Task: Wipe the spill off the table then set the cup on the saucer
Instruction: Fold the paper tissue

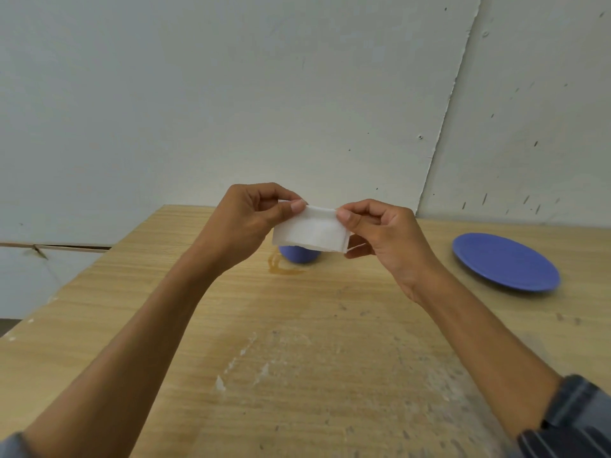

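I hold a folded white tissue (310,233) in the air above the table, my left hand (246,223) pinching its top left corner and my right hand (383,238) pinching its top right corner. Behind and below the tissue stands a blue cup (297,254), mostly hidden by it. A thin brownish spill (281,267) curves on the wood at the cup's left and front side. A blue saucer (506,261) lies on the table far to the right, with nothing on it.
The wooden table (297,358) has whitish scuffs and grey specks on its near half. Its left edge runs diagonally from the near left to the far corner. A pale wall stands right behind the table.
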A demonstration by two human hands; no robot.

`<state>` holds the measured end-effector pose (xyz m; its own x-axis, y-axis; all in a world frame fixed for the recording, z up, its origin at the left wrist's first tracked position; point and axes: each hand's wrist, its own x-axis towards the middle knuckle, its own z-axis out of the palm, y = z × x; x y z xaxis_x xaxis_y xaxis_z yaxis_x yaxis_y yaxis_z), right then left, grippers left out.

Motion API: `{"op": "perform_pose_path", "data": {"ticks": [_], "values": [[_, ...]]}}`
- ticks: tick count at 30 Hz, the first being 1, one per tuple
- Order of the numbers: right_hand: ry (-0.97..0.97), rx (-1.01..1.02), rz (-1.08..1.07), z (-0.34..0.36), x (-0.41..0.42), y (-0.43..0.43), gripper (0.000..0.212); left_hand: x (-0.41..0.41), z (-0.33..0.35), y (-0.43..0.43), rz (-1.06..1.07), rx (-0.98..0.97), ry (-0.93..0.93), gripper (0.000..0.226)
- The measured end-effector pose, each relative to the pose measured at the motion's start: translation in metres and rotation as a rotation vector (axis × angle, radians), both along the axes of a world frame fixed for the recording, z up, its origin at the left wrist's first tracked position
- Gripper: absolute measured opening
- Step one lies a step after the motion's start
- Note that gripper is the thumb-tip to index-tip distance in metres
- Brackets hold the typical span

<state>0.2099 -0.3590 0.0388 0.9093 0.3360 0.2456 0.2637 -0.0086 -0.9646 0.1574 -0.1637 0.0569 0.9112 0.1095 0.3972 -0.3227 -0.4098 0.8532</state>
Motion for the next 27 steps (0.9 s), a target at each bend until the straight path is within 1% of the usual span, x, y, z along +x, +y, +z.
{"op": "perform_pose_path", "data": {"ticks": [2, 5, 8, 10, 13, 15, 17, 19, 22, 24, 27], "values": [[-0.053, -0.059, -0.051, -0.002, 0.001, 0.001, 0.011, 0.002, -0.002, 0.002, 0.026, 0.045, 0.009, 0.011], [-0.115, -0.098, -0.110, -0.004, 0.003, 0.002, 0.004, 0.006, -0.004, 0.007, 0.102, 0.165, -0.017, 0.009], [-0.150, -0.176, -0.061, -0.005, 0.002, 0.002, 0.003, 0.004, -0.003, 0.007, 0.036, 0.176, 0.000, 0.012], [-0.160, -0.194, -0.004, -0.005, -0.001, 0.002, 0.010, 0.000, 0.000, 0.005, -0.026, 0.164, 0.028, 0.012], [-0.113, -0.125, 0.145, -0.005, -0.004, 0.004, 0.027, -0.005, 0.005, 0.003, -0.101, 0.237, 0.063, 0.010], [-0.090, -0.116, 0.231, -0.006, -0.008, 0.007, 0.033, -0.006, 0.006, 0.003, -0.135, 0.257, 0.099, 0.010], [-0.098, -0.100, 0.241, -0.007, -0.011, 0.011, 0.037, -0.006, 0.004, 0.002, -0.124, 0.245, 0.094, 0.010], [-0.093, -0.034, 0.185, -0.008, -0.012, 0.013, 0.043, -0.002, 0.002, 0.002, -0.049, 0.220, 0.048, 0.021], [-0.074, 0.083, -0.003, -0.009, -0.009, 0.011, 0.045, 0.004, -0.001, 0.006, 0.108, 0.142, 0.036, 0.049], [-0.021, 0.174, -0.078, -0.009, -0.007, 0.010, 0.040, 0.003, -0.002, 0.005, 0.072, 0.068, 0.054, 0.057], [0.017, 0.222, -0.111, -0.009, -0.009, 0.012, 0.030, -0.001, -0.005, -0.007, -0.090, 0.007, 0.089, 0.063]]}}
